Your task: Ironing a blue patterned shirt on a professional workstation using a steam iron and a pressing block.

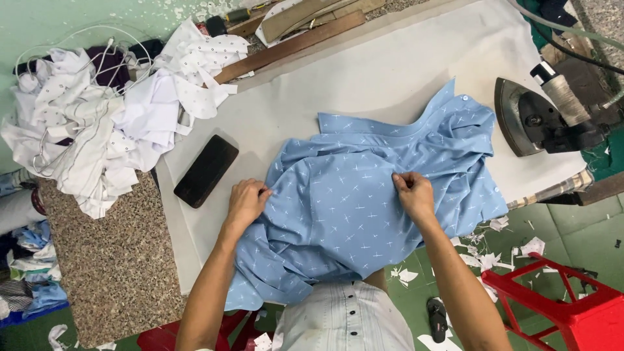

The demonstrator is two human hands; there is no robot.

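Blue shirt [364, 201] with small white cross marks lies crumpled on the white pad [390, 71] of the ironing table, its lower part hanging over the near edge toward the person; collar edge runs across the top, a buttoned cuff or placket at the upper right. Left hand [246, 203] rests on the shirt's left side, fingers curled and pinching a fold of cloth near the edge; right hand [413, 194] sits on the right side, fingertips closed on a pinch of fabric; both hands grasp the shirt, well apart, cloth spread fairly flat between them. Dark wooden block [205, 170] lies on the pad just left of the left hand, not touching the shirt. Iron [533, 120] stands on its side at the pad's right end, apart from the shirt, a thread cone [564, 97] just beside it. Heap of white cloth [97, 123] sits at the far left, partly on a speckled stone slab [110, 260]. Wooden strips [292, 39] lie along the pad's far edge. Red stool [559, 305] stands on the green floor at lower right, paper scraps [484, 257] scattered near it, a dark sandal [437, 318] nearby.
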